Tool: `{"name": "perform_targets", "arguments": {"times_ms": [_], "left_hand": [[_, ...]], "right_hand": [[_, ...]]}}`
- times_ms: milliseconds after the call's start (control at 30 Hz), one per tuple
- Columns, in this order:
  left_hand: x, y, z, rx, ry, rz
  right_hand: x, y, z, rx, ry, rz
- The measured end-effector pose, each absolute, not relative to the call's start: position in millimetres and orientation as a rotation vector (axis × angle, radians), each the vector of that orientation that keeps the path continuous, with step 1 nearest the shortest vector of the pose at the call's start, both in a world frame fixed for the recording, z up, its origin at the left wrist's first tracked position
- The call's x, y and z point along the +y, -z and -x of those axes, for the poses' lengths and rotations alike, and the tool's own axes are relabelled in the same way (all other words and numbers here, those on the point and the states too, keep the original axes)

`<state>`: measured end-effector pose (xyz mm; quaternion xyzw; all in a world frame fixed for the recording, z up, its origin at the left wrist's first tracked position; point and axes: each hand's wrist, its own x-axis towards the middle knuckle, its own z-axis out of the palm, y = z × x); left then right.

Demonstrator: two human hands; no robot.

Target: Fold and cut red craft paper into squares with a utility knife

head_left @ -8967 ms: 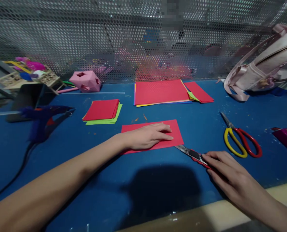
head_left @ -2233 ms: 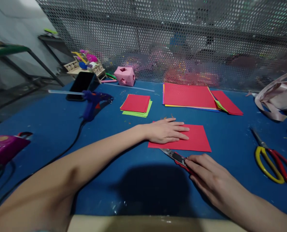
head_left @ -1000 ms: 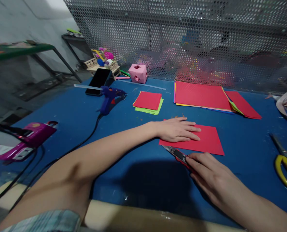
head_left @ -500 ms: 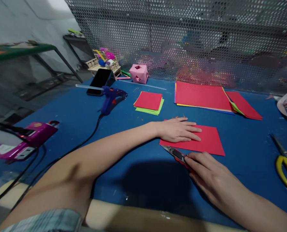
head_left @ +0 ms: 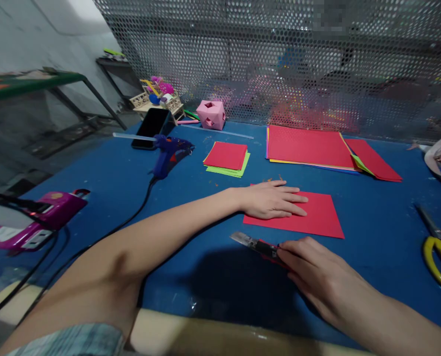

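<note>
A rectangle of red paper [head_left: 322,215] lies flat on the blue table, and my left hand [head_left: 274,199] presses on it with fingers spread. Just below the paper's near edge, my right hand [head_left: 313,267] grips a utility knife [head_left: 267,249] with a red and black body. Its metal blade points left and is apart from the paper. Behind my left hand sits a small stack of square paper [head_left: 226,155], red on top with green showing beneath.
Larger coloured sheets [head_left: 313,147] lie at the back right, scissors [head_left: 437,252] at the right edge. On the left are a blue glue gun [head_left: 163,155] with its cord, a phone [head_left: 151,128] and a purple power strip [head_left: 38,222]. A pink paper cube [head_left: 211,115] stands near the perforated metal panel [head_left: 250,64].
The utility knife in my right hand has moved left and toward me, its blade now away from the paper's near left corner. My left hand stays flat on the paper.
</note>
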<state>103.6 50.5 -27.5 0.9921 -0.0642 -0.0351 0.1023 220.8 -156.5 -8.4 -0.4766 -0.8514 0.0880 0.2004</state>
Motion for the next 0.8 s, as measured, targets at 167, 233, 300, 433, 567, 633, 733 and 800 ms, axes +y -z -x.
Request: {"name": "perform_targets", "arguments": {"times_ms": [167, 233, 300, 433, 567, 633, 733, 800], "left_hand": [[51.9, 32.0, -102.4, -0.224, 0.045, -2.942], [52.3, 35.4, -101.6, -0.224, 0.018, -2.938], [52.8, 38.4, -100.6, -0.212, -0.053, -2.944], [53.6, 39.7, -98.7, -0.134, -0.159, -2.935], [51.0, 31.3, -96.1, 0.061, -0.176, -2.889], [46.9, 23.4, -94.2, 0.198, -0.121, -2.863], [37.9, 9.5, -91.6, 0.382, 0.014, -2.825], [31.6, 1.2, -90.6, 0.437, 0.109, -2.808]], "right_hand": [[-157.7, -8.8, -234.7, -2.316, -0.18, 1.281], [-151.6, -17.2, -258.6, -2.2, -0.064, 1.387], [-143.2, -22.5, -293.9, -2.029, 0.101, 1.598], [-132.1, -20.0, -368.9, -1.709, 0.405, 2.282], [-134.6, -10.3, -401.7, -1.627, 0.423, 2.825], [-137.8, -7.4, -402.2, -1.695, 0.366, 2.902], [-140.2, -6.7, -395.1, -1.743, 0.325, 2.917], [-138.8, -7.2, -386.9, -1.773, 0.382, 2.859]]}}
